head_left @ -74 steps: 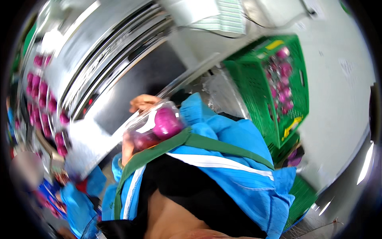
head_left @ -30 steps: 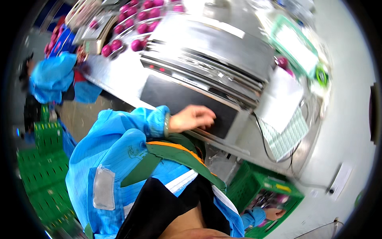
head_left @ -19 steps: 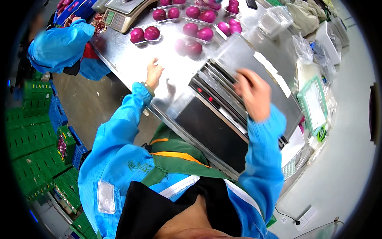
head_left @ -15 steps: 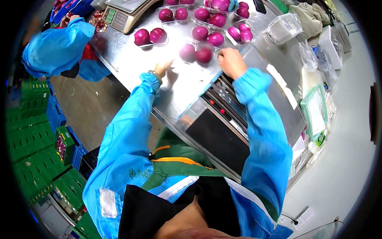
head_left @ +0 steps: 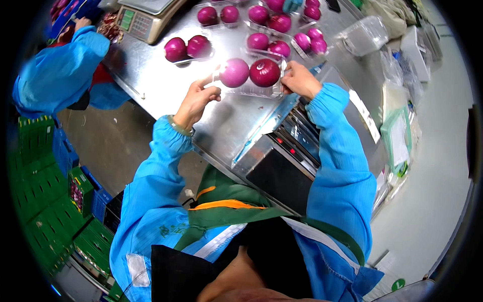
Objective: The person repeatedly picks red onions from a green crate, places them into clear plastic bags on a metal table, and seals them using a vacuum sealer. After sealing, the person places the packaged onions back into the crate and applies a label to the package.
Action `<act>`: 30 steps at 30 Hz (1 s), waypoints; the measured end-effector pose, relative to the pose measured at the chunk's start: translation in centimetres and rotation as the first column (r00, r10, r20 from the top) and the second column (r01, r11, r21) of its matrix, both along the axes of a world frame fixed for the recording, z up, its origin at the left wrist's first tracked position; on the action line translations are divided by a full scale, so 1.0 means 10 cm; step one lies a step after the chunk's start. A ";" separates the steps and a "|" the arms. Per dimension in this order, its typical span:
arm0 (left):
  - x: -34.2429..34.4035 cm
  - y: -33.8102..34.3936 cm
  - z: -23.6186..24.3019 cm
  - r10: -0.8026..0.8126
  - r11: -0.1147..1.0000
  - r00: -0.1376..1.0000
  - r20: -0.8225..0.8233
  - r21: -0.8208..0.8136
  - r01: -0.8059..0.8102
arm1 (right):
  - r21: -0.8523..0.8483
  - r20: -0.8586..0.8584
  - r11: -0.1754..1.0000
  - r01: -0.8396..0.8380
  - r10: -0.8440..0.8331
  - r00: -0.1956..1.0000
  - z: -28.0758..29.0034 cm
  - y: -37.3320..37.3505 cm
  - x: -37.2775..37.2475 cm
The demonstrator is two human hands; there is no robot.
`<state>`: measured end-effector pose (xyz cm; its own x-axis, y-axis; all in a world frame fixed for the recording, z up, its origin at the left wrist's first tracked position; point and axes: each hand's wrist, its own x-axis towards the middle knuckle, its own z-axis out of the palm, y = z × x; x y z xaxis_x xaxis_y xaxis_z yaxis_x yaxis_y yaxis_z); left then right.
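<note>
We've got left hand (head_left: 197,102) and right hand (head_left: 300,80), fingers pinching opposite ends of clear tray (head_left: 251,91), inward from near edge of counter (head_left: 221,123); uneven lift could roll onions (head_left: 264,73) out.

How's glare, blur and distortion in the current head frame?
Head view: strong glare whitens the metal table left of the clear tray; same view, the tray's left onion looks washed out beside the darker right onion; head view again, left hand and right hand look fairly sharp, while fisheye curves edges toward the black rim.
</note>
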<state>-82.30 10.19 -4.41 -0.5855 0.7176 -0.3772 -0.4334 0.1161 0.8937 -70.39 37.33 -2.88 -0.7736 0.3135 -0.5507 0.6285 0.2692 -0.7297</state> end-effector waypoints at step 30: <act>1.87 0.99 0.70 -0.518 0.855 0.800 -0.302 -0.161 0.493 | -0.506 -0.308 0.351 0.788 -0.927 0.215 0.27 -0.52 4.39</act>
